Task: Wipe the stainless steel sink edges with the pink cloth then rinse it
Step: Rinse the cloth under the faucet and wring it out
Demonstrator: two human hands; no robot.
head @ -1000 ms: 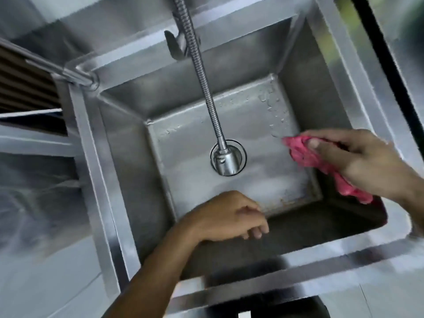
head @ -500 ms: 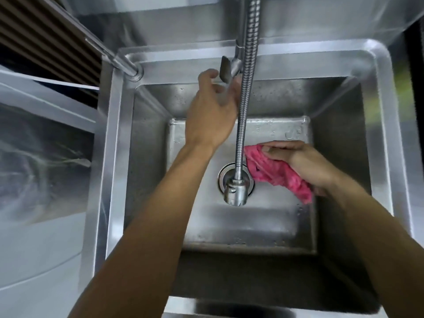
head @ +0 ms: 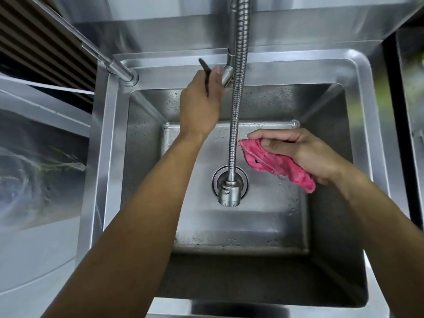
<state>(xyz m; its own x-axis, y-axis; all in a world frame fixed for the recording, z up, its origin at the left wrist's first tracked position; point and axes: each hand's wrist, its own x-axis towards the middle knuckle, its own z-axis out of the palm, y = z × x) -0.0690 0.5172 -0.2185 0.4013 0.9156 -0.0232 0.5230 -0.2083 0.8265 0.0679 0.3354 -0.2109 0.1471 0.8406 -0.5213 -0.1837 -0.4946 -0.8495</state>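
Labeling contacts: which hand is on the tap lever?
The left hand, raised to the faucet lever at the sink's back; the right hand holds the pink cloth beside the hose.

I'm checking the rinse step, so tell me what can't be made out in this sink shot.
Head view only:
- Tap lever: mostly covered by the left hand, so its position is unclear.
- Water: no stream shows at the spray head; whether it runs cannot be told.
- Drain: largely hidden behind the spray head.
- Cloth: its upper part is hidden inside the right hand.
- Hose: its top is cut off by the frame edge.
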